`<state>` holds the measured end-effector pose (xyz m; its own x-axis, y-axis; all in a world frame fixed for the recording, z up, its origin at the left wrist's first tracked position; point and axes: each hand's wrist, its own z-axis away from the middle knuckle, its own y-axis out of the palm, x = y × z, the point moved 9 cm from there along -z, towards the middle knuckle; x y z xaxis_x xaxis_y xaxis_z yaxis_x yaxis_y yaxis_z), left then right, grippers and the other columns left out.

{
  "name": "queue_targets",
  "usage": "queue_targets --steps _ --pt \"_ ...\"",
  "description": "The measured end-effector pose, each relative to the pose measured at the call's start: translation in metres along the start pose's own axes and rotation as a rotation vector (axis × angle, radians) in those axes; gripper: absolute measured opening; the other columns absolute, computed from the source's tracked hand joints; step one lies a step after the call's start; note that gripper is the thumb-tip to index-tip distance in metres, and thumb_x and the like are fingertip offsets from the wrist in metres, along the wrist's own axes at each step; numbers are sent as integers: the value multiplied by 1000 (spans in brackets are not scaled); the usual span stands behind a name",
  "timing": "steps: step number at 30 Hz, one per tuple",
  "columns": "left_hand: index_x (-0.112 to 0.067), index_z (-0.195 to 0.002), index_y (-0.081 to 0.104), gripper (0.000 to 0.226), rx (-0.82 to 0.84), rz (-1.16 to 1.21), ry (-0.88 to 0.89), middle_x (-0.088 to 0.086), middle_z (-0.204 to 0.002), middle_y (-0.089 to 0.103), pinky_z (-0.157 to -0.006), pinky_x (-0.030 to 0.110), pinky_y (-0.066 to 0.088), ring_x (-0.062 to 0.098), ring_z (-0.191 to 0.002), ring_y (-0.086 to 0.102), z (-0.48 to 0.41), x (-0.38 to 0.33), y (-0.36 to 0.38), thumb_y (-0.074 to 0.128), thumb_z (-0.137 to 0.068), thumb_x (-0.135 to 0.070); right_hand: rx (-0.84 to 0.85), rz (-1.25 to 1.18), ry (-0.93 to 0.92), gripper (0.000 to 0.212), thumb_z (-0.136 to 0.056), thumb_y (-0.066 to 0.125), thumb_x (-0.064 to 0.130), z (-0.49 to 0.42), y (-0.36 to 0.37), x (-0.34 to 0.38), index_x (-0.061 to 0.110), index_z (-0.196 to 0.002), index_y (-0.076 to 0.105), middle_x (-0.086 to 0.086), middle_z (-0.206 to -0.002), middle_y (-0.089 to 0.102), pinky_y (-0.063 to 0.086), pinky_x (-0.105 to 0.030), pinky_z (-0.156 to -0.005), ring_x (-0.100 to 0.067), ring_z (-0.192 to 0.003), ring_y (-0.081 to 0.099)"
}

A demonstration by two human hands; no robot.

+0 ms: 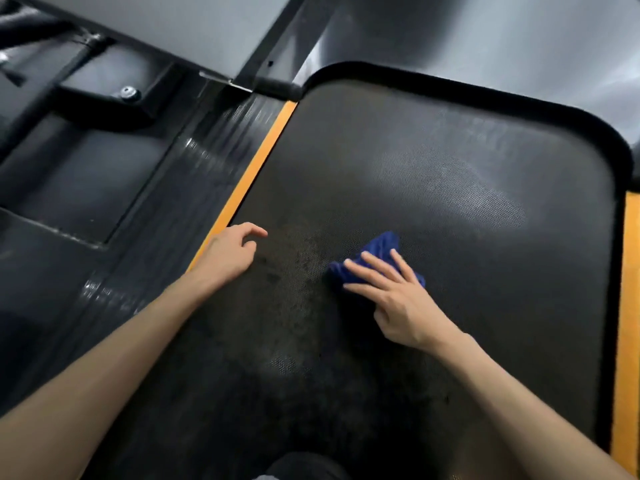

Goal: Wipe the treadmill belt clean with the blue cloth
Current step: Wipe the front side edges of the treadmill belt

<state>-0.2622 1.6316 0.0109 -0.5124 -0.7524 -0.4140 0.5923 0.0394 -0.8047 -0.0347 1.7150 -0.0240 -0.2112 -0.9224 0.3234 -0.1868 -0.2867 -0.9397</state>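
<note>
- Treadmill belt [450, 202] is seen as a dark, dotted surface, edged on the left by an orange strip [249, 178].
- Blue cloth [379, 249] is bunched on the belt near its middle, pressed down under the right hand [391, 299], whose fingers [375, 266] are laid straight and slightly spread.
- Left hand [228, 254] is held at the belt's left edge, fingers loosely curled, nothing gripped; contact with the belt seems likely but cannot be confirmed.
</note>
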Motion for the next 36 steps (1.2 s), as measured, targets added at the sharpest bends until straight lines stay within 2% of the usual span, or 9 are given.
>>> queue_targets --steps 3,6,10,14,18,22,27,30,36 --pt "-25 -118 60 33 -82 92 -68 4 -79 60 -46 24 35 14 -52 44 6 18 -4 40 -95 -11 -208 2 237 21 -83 49 33 6 -32 -9 19 -91 63 -1 -116 59 36 -42 -99 -23 -109 54" --pt "-22 -119 60 34 -142 75 -70 6 -94 64 -49 25 37 14 -53 48 7 22 -5 41 -94 -7 -289 70 528 23 -82 64 32 -5 -25 -25 12 -88 55 -4 -90 55 43 -39 -77 -27 -83 55" --pt "-15 -121 60 37 -267 69 -45 6 -128 55 -79 21 40 14 -94 55 0 31 -19 41 -92 0 -184 179 673 42 -80 59 35 -19 3 -28 11 -115 60 -9 -120 58 28 -57 -105 -27 -109 48" --pt "-11 -137 44 48 -216 -79 34 5 -153 28 -114 35 25 21 -140 26 -7 41 -15 44 -90 3 -74 239 540 54 -82 41 36 3 9 1 13 -128 56 -9 -137 51 40 -47 -80 -30 -112 49" --pt "-17 -147 27 63 -103 -250 92 1 -157 12 -112 34 26 21 -144 16 -14 56 -10 44 -90 1 -32 274 399 58 -82 37 42 0 1 -9 18 -131 56 -4 -138 52 39 -44 -84 -27 -109 54" --pt "-24 -147 28 66 -125 -251 85 -7 -157 13 -111 36 30 16 -143 18 -14 60 -12 49 -88 -2 -159 174 529 53 -88 36 41 -35 -2 -64 18 -131 57 -2 -140 50 27 -55 -105 -21 -120 42" --pt "-28 -144 32 66 -121 -188 48 -8 -155 20 -110 46 32 17 -141 24 -22 61 -17 56 -85 -11 -216 91 743 67 -84 33 62 -68 11 -56 23 -137 48 -3 -150 36 18 -47 -105 -22 -137 33" --pt "-28 -144 33 65 -151 -225 66 -6 -154 23 -108 42 35 16 -140 27 -18 57 -20 56 -85 -11 -126 92 510 65 -83 38 58 -76 37 20 25 -139 45 -1 -152 32 25 -44 -103 -22 -137 34" --pt "-27 -147 25 68 -146 -298 141 -7 -156 17 -113 37 29 14 -141 23 -16 59 -17 53 -88 -8 71 69 -462 46 -95 41 46 -75 67 94 30 -138 48 9 -148 38 30 -30 -102 -10 -135 38"
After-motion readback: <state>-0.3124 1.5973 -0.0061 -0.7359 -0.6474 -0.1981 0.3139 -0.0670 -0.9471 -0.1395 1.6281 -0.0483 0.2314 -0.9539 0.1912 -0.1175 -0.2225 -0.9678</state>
